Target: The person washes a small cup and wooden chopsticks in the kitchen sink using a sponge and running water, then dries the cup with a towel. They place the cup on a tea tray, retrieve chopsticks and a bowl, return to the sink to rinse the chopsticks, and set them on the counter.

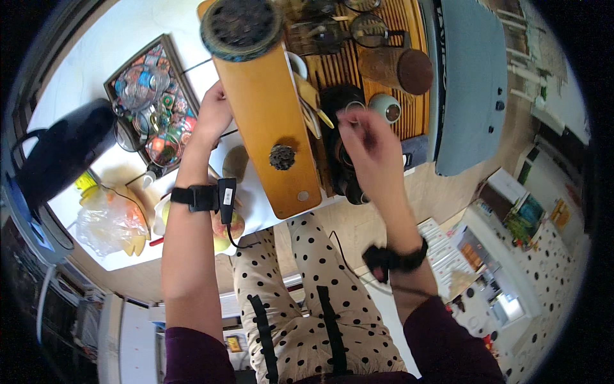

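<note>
A long orange-brown wooden board (261, 105) lies before me, with a small dark rough clump (282, 157) on its near half. At its far end sits a round container (241, 26) full of dark pieces. My left hand (215, 115) is at the board's left edge, its fingertips partly hidden, so its grip does not show. Blurred, my right hand (371, 139) hovers right of the board over dark rounded vessels (341, 153). Its fingers are curled beside a small clear rim (356, 106); whether they hold it is unclear. A pale green cup (385, 106) stands just beyond.
Left, a patterned tray (184, 79) carries glassware, near a dark jug (67, 149). A plastic bag (108, 223) and fruit (229, 225) lie near the table's front edge. Right, a slatted wooden tea tray (331, 69) bears a brown cylinder (395, 69), beside a grey-blue padded surface (472, 91).
</note>
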A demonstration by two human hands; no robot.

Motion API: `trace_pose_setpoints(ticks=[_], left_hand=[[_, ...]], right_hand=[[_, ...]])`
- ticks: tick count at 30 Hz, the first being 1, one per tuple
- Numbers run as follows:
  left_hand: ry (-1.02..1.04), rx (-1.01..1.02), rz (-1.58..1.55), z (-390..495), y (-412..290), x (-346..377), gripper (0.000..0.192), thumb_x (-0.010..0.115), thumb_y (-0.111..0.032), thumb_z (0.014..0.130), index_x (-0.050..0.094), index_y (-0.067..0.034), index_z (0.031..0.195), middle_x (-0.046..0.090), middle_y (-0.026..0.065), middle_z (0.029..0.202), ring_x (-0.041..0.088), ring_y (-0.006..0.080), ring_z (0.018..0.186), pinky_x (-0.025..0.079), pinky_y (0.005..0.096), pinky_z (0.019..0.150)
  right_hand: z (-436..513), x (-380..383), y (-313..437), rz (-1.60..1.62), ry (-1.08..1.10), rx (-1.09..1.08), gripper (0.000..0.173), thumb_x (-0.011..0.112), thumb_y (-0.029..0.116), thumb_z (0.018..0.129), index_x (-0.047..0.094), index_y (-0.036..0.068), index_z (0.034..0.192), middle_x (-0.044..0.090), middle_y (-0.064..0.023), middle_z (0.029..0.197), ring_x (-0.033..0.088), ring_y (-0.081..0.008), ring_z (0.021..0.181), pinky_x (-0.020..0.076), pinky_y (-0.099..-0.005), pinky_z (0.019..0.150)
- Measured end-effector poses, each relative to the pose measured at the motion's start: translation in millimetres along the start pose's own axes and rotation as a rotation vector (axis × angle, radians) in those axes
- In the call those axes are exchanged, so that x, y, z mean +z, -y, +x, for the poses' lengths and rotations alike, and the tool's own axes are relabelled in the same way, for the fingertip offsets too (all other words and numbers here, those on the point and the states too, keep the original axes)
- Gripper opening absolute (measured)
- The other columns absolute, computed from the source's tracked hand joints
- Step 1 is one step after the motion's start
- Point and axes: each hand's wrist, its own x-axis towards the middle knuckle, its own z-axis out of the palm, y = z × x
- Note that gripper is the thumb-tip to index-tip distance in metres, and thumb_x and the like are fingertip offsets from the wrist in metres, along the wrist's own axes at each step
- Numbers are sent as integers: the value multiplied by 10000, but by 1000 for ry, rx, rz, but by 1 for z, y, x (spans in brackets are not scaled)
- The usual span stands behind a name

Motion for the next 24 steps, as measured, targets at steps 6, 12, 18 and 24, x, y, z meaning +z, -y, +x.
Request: trace_pose_setpoints(ticks=[6, 12, 18, 24], left_hand=[[-260, -77, -136, -51, -10, -4, 363, 482, -308, 1001, 598, 3, 1147, 660, 70, 1000, 629, 148, 860, 512, 282, 775], [-186, -63, -183, -71, -24, 20, 290, 562, -313, 969, 613, -52, 1085, 665, 26, 923, 618, 86, 796, 528, 258, 710], [-110, -71, -130, -70, -35, 20, 217, 603, -267, 950, 602, -51, 936, 657, 0, 797, 598, 58, 682, 519, 235, 603], [-134, -69, -155, -73, -33, 21, 218, 610, -264, 946, 598, -49, 918, 646, -3, 764, 586, 55, 666, 513, 234, 589]], right_hand=[[90, 18, 0, -554, 79, -19, 245, 559, 238, 908, 659, 16, 934, 668, -168, 845, 650, -333, 799, 511, -441, 699], [108, 32, -12, -586, 181, 148, 311, 556, 300, 907, 685, 30, 992, 678, -190, 940, 644, -361, 901, 510, -446, 803], [120, 41, -20, -562, 208, 234, 331, 611, 337, 886, 698, 24, 943, 690, -183, 931, 663, -349, 893, 533, -444, 752], [121, 48, -19, -547, 209, 276, 289, 622, 308, 873, 706, 40, 943, 694, -167, 930, 666, -336, 891, 535, -437, 748]])
